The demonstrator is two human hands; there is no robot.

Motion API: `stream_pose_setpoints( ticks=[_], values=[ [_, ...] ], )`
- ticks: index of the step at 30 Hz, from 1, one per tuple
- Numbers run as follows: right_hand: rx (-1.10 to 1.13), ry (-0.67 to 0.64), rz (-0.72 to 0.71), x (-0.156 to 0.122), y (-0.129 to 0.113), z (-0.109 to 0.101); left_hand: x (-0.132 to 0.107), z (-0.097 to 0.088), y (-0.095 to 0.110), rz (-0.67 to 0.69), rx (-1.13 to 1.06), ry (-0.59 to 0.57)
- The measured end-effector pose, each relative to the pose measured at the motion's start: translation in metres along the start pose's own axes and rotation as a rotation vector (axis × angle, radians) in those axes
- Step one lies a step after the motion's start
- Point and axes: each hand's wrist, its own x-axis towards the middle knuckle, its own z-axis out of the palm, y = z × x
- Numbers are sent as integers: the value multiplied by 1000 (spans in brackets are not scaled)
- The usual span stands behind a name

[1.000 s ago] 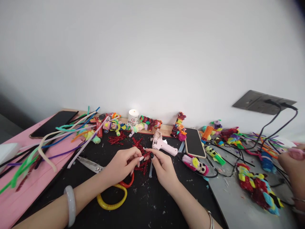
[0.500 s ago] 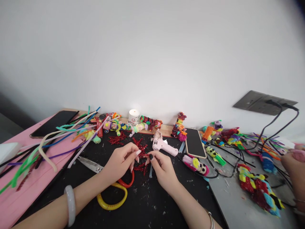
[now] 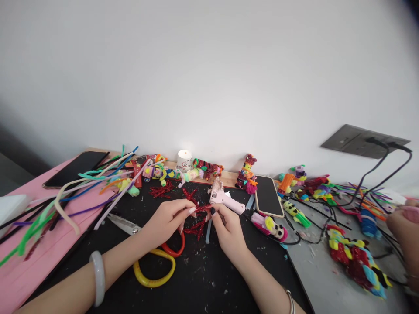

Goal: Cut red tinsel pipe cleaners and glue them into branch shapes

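Observation:
A short red tinsel pipe cleaner (image 3: 203,209) stretches between my two hands over the black mat. My left hand (image 3: 172,218) pinches one end between thumb and fingertips. Thumb and forefinger of my right hand (image 3: 225,224) grip the other end. More red tinsel pieces (image 3: 196,230) lie just below and behind the fingers, and another red pile (image 3: 161,189) rests further left. Scissors with red and yellow handles (image 3: 153,279) lie partly under my left wrist. Just behind my right hand is a pink glue gun (image 3: 227,201); a clear glue stick (image 3: 208,232) lies beside my right thumb.
Loose pipe cleaners (image 3: 70,196) spread across the pink surface at left, near a dark tablet (image 3: 73,169). A white-framed phone (image 3: 269,196), a paper cup (image 3: 184,160) and several fuzzy figures (image 3: 247,174) line the back. At far right, another person's hand (image 3: 404,224) shows near black cables (image 3: 360,179).
My hands have drawn slightly apart, my right hand shifting a little to the right, so more of the red pipe cleaner shows between them.

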Motion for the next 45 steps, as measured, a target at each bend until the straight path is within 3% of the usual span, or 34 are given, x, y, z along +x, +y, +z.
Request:
stream_pose_setpoints(
  ticks=[7, 14, 19, 25, 45],
  values=[
    [-40, -5, -5, 2, 1, 0, 1, 1, -4, 91, 112, 75],
    [-85, -72, -79, 0, -1, 3, -1, 3, 0, -4, 9, 228],
    [-94, -54, -90, 0, -2, 3, 0, 4, 1, -79, -153, 183],
    [-92, 2, -35, 1, 2, 2, 4, 0, -1, -98, -191, 103],
    [-119, -24, -60, 1, 0, 0, 2, -2, 1, -60, -88, 148]
  ],
)
